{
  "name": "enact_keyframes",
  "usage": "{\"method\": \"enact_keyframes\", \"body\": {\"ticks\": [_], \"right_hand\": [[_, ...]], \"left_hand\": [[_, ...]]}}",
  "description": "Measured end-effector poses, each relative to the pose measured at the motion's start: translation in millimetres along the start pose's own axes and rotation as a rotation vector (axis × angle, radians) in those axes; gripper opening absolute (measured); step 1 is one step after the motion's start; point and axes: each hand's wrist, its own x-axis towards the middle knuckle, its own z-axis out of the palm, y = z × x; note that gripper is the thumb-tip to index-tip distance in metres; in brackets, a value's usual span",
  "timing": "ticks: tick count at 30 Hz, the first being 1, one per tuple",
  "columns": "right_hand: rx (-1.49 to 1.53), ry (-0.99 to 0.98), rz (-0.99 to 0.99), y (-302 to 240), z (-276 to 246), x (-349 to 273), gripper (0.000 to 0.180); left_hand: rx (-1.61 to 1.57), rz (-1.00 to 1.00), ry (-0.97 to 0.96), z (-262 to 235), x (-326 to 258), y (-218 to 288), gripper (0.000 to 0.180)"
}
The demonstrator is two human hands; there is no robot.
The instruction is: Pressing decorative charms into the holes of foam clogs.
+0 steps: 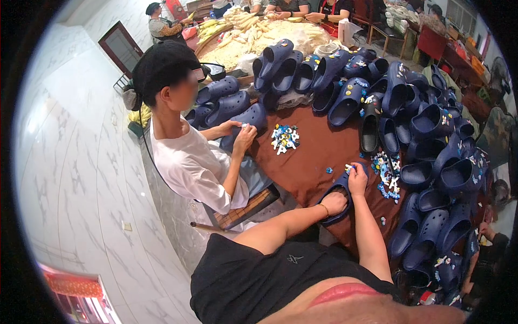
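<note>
A navy clog with a perforated upper is at the near edge of the brown-covered table. My left hand reaches into its foot opening and holds it, the fingertips hidden inside. At the clog's toe, my right hand pinches a small shoe charm, pale with some yellow; its details are too small to tell. To the right of that hand lies a loose pile of white, blue and yellow charms. One small blue charm rests left of the clog.
At my left sits a co-worker in a white top, both hands on another navy clog. A second charm pile lies on the brown cloth. Stacked navy clogs line the far and right sides. Corn covers a table beyond.
</note>
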Motion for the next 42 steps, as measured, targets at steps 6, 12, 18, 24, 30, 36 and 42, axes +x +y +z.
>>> {"method": "enact_keyframes", "body": {"ticks": [6,12,18,24,30,36,42], "right_hand": [[-0.024,0.003,-0.012,-3.4,0.4,0.6,0.018],[-0.022,-0.009,0.002,-11.9,0.6,2.5,0.017],[-0.035,0.013,-0.017,-1.0,1.1,0.5,0.017],[-0.037,-0.013,0.007,-1.2,-0.8,-3.4,0.017],[-0.054,0.008,-0.008,2.0,0.4,-0.2,0.017],[-0.039,-0.010,0.001,-2.0,0.6,2.7,0.017],[-0.044,-0.015,0.003,-0.6,4.5,10.1,0.018]], "left_hand": [[-0.008,-0.012,0.033,-0.9,-1.7,0.9,0.025],[-0.010,-0.045,-0.001,-0.2,-0.4,-3.9,0.025],[-0.003,-0.047,-0.070,-8.5,0.2,5.6,0.025],[-0.004,-0.029,-0.028,-2.6,-2.9,4.9,0.025],[0.009,-0.004,-0.003,-1.7,0.7,1.0,0.024],[0.000,0.006,0.025,0.4,1.1,-1.0,0.023],[0.006,-0.017,-0.008,-11.6,2.5,3.2,0.023]]}}
